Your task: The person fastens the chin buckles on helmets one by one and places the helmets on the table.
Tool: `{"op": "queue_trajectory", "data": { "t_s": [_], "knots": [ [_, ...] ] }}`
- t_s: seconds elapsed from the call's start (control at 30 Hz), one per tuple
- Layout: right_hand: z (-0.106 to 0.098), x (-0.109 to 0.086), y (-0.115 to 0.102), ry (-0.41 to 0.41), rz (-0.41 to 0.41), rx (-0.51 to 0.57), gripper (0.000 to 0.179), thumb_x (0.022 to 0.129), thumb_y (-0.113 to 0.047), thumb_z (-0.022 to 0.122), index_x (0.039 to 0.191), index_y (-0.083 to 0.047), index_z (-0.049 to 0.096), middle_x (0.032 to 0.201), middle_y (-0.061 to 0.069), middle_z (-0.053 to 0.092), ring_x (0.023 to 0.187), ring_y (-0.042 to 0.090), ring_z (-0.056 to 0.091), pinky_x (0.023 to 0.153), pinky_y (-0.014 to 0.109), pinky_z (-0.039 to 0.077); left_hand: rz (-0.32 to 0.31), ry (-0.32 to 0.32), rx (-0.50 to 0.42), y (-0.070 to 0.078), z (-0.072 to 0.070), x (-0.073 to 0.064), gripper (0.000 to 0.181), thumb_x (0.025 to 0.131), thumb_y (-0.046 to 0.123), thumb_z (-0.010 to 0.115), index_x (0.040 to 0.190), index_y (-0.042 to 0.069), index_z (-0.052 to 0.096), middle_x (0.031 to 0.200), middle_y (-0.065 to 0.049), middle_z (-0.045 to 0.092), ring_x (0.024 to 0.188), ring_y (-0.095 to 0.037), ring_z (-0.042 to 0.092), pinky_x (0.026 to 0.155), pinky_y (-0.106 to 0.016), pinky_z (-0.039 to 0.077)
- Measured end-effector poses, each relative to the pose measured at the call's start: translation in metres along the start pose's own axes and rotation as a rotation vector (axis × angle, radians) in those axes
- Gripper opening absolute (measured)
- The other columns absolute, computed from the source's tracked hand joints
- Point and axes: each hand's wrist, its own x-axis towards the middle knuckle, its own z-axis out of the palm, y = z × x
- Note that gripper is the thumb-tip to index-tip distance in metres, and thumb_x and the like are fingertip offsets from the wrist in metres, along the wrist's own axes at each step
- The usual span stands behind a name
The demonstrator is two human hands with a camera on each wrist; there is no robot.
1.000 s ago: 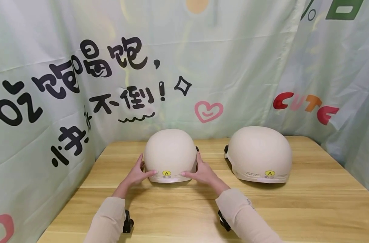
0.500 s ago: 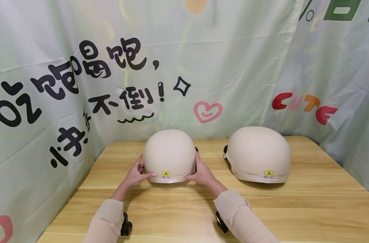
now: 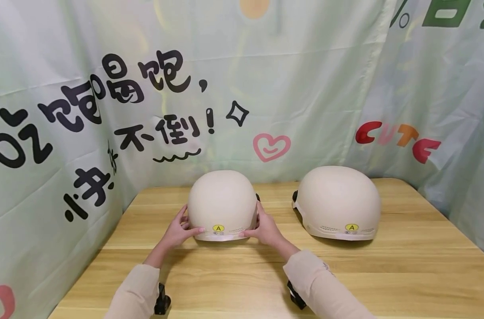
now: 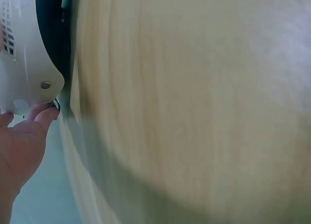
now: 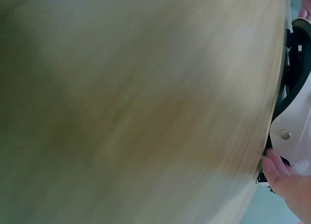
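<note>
A cream helmet (image 3: 222,199) with a yellow "A" sticker sits on the wooden table, its front rim toward me. My left hand (image 3: 179,229) grips its left side, thumb across the lower front and fingers round the side. On the opposite side my right hand (image 3: 267,228) holds it the same way, thumb at the front rim. In the left wrist view, fingers (image 4: 41,114) curl under the helmet's edge near a metal rivet (image 4: 45,84). The right wrist view has fingers (image 5: 274,165) at the lower edge beside another rivet (image 5: 285,134). The helmet's inside is mostly hidden.
A second cream helmet (image 3: 339,204) with a similar sticker stands to the right on the table (image 3: 234,279). Behind the table hangs a pale green printed curtain (image 3: 314,97), which also runs along the left and right sides. Black wrist cameras (image 3: 162,300) hang below the sleeves.
My right thumb has slid slightly down toward the helmet's front rim. Both hands keep hold of the helmet, which stays in nearly the same place. The head view has shifted a little.
</note>
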Motion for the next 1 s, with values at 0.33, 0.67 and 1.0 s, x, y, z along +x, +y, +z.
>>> {"op": "queue_trajectory", "data": {
  "t_s": [0.33, 0.67, 1.0],
  "knots": [
    [-0.003, -0.008, -0.006, 0.032, 0.016, 0.082, 0.111, 0.064, -0.015, 0.085, 0.147, 0.0, 0.013, 0.103, 0.022, 0.064, 0.084, 0.023, 0.06, 0.067, 0.027, 0.051, 0.001, 0.079, 0.005, 0.006, 0.004, -0.013, 0.098, 0.077, 0.024, 0.076, 0.149, 0.01, 0.012, 0.125, -0.025, 0.048, 0.116, -0.036, 0.053, 0.094, -0.04, 0.049],
    [-0.01, -0.013, -0.011, 0.052, 0.04, 0.108, 0.106, 0.064, -0.016, 0.085, 0.147, -0.005, 0.021, 0.097, 0.019, 0.066, 0.079, 0.022, 0.061, 0.064, 0.026, 0.051, 0.01, 0.092, 0.037, 0.011, 0.004, -0.019, 0.096, 0.077, 0.025, 0.076, 0.149, 0.007, 0.016, 0.12, -0.024, 0.053, 0.108, -0.031, 0.058, 0.092, -0.036, 0.05],
    [-0.02, -0.015, -0.018, 0.067, 0.062, 0.054, 0.101, 0.065, -0.02, 0.084, 0.145, -0.003, 0.026, 0.095, 0.013, 0.065, 0.08, 0.017, 0.059, 0.066, 0.026, 0.051, 0.007, 0.109, 0.01, 0.021, 0.002, -0.028, 0.089, 0.077, 0.019, 0.076, 0.147, 0.004, 0.023, 0.115, -0.022, 0.057, 0.102, -0.024, 0.059, 0.081, -0.022, 0.053]
  ]
}}
